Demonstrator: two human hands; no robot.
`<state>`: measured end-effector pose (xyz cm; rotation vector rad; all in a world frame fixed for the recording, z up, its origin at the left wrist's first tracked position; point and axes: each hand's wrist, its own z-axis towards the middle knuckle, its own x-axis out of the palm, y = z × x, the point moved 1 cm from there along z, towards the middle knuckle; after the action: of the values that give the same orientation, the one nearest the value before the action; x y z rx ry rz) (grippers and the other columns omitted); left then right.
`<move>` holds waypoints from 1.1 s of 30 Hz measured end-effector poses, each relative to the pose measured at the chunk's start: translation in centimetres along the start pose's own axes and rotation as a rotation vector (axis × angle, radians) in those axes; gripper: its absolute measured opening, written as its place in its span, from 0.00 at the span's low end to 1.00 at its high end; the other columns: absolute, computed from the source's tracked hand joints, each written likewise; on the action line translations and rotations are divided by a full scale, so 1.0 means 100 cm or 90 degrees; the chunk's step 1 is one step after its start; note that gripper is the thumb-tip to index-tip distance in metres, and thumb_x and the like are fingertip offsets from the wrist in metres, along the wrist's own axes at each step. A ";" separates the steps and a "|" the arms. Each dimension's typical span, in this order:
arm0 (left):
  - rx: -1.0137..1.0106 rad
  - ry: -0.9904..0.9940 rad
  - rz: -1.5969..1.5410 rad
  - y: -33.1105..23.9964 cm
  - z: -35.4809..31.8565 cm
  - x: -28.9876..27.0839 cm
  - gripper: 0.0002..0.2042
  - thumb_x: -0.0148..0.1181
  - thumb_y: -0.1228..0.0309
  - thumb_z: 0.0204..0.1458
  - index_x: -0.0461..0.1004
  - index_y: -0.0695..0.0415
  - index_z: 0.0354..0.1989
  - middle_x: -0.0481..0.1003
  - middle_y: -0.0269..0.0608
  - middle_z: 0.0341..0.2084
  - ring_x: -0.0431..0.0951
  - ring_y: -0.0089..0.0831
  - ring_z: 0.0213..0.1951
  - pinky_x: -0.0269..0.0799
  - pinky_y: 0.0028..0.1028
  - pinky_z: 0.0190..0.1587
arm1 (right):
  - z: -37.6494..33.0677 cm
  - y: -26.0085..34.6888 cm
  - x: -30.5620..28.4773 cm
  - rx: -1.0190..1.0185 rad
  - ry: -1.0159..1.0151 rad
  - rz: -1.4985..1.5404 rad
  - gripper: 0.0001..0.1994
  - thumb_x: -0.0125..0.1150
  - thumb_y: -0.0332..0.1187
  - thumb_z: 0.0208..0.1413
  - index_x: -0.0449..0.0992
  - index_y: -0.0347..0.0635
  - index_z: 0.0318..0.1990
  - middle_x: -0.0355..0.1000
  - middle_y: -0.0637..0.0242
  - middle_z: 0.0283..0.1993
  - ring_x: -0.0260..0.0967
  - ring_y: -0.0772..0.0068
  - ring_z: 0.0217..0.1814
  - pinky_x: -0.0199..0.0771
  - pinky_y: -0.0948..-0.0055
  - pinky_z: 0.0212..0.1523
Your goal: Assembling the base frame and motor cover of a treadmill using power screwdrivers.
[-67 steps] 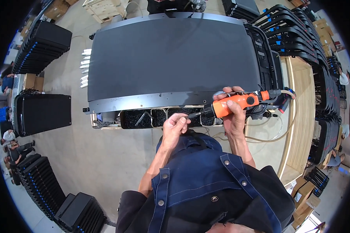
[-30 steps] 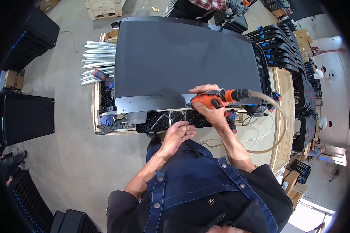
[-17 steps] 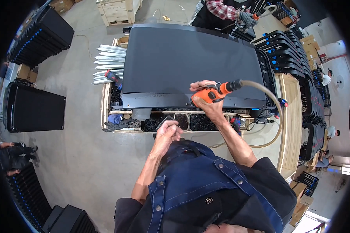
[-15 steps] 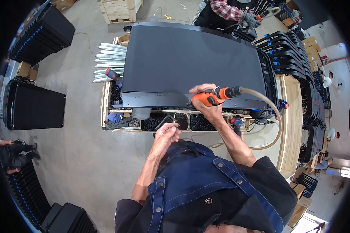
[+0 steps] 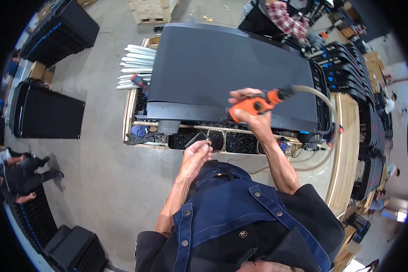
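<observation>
The right hand [image 5: 250, 119] is wrapped shut around the body of an orange power tool [image 5: 255, 104], whose tip end points away to the right, where a pale hose [image 5: 321, 100] leaves it and curves down past the hand's far side. The tool sits over the near edge of a large black panel [image 5: 231, 68], which lies flat just beyond the hand and spreads well away from it.

The left hand [image 5: 196, 156] is lower and to the left of the right one, fingers curled, pinching a small dark flat piece [image 5: 196, 138] at its fingertips; the piece sticks out just above the knuckles. How firmly it is held cannot be told.

Directly beyond the left hand runs a long wooden tray [image 5: 132, 113] divided into compartments under the panel's near edge. The compartment right above the left hand, and the next ones toward the right hand, hold heaps of small black parts [image 5: 240, 143]. The end to the left of the left hand holds a blue bit and grey clutter, too small to tell apart. Farther left of that, a bundle of silver metal bars [image 5: 136, 68] rests by the panel's side.
</observation>
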<state>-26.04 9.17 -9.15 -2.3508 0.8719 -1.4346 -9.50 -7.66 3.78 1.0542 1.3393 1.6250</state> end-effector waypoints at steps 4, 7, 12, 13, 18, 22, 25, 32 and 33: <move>0.035 0.005 -0.037 -0.005 0.002 0.004 0.12 0.60 0.70 0.62 0.73 0.62 0.50 0.78 0.40 0.35 0.77 0.26 0.33 0.75 0.27 0.37 | -0.007 0.013 -0.006 -0.035 0.027 0.206 0.26 0.68 0.24 0.49 0.66 0.40 0.56 0.73 0.52 0.54 0.77 0.60 0.51 0.76 0.54 0.58; 0.060 0.048 -0.080 -0.008 0.001 0.007 0.11 0.63 0.68 0.61 0.74 0.58 0.48 0.77 0.39 0.35 0.76 0.26 0.33 0.72 0.26 0.35 | -0.011 0.009 0.001 -0.020 0.036 0.307 0.25 0.64 0.25 0.49 0.66 0.42 0.56 0.73 0.53 0.53 0.78 0.60 0.50 0.76 0.51 0.60; 0.100 0.041 -0.114 -0.016 -0.007 0.008 0.10 0.63 0.68 0.61 0.74 0.55 0.48 0.77 0.38 0.34 0.74 0.23 0.31 0.70 0.24 0.33 | -0.012 -0.001 0.014 0.034 0.009 0.361 0.24 0.64 0.26 0.49 0.66 0.41 0.56 0.73 0.54 0.53 0.78 0.59 0.49 0.74 0.47 0.61; 0.095 0.025 -0.110 -0.017 -0.009 0.007 0.10 0.63 0.69 0.61 0.74 0.56 0.47 0.77 0.38 0.34 0.74 0.23 0.31 0.70 0.24 0.34 | -0.011 -0.002 0.016 0.046 -0.007 0.361 0.24 0.63 0.26 0.49 0.66 0.41 0.56 0.73 0.54 0.53 0.78 0.59 0.49 0.74 0.45 0.61; 0.164 -0.030 0.017 -0.031 -0.011 0.005 0.10 0.61 0.69 0.62 0.74 0.60 0.48 0.80 0.40 0.34 0.76 0.22 0.30 0.72 0.22 0.32 | -0.010 -0.010 0.026 0.063 -0.043 0.364 0.25 0.63 0.27 0.52 0.64 0.41 0.58 0.71 0.54 0.54 0.77 0.60 0.50 0.73 0.46 0.62; 0.381 -0.202 0.373 -0.050 -0.014 -0.006 0.08 0.59 0.72 0.62 0.76 0.63 0.45 0.80 0.39 0.32 0.74 0.18 0.31 0.71 0.20 0.34 | -0.006 -0.021 0.060 0.134 -0.159 0.343 0.25 0.62 0.29 0.55 0.61 0.41 0.60 0.68 0.55 0.56 0.75 0.60 0.52 0.72 0.50 0.64; 0.187 -0.129 0.225 -0.067 -0.009 -0.041 0.12 0.60 0.68 0.62 0.74 0.64 0.47 0.79 0.38 0.31 0.70 0.16 0.27 0.65 0.18 0.31 | -0.001 -0.028 0.085 0.145 -0.159 0.299 0.26 0.62 0.29 0.55 0.61 0.40 0.60 0.69 0.52 0.56 0.75 0.59 0.52 0.74 0.49 0.62; 0.059 0.072 -0.260 -0.112 0.017 -0.083 0.12 0.59 0.65 0.64 0.74 0.60 0.48 0.75 0.33 0.29 0.62 0.16 0.22 0.56 0.17 0.23 | 0.032 -0.024 0.155 -0.002 0.009 0.187 0.25 0.66 0.28 0.50 0.65 0.42 0.57 0.72 0.55 0.52 0.75 0.60 0.50 0.75 0.52 0.57; 0.056 0.079 -0.265 -0.115 0.022 -0.083 0.12 0.59 0.65 0.64 0.74 0.60 0.48 0.75 0.33 0.29 0.62 0.16 0.22 0.56 0.17 0.23 | 0.036 -0.025 0.167 -0.030 0.037 0.163 0.25 0.67 0.27 0.50 0.65 0.42 0.56 0.72 0.55 0.52 0.75 0.60 0.50 0.75 0.52 0.57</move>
<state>-22.80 23.12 -10.46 -2.4957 0.3434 -1.7464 -12.08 9.37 3.77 1.1964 1.2357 1.8779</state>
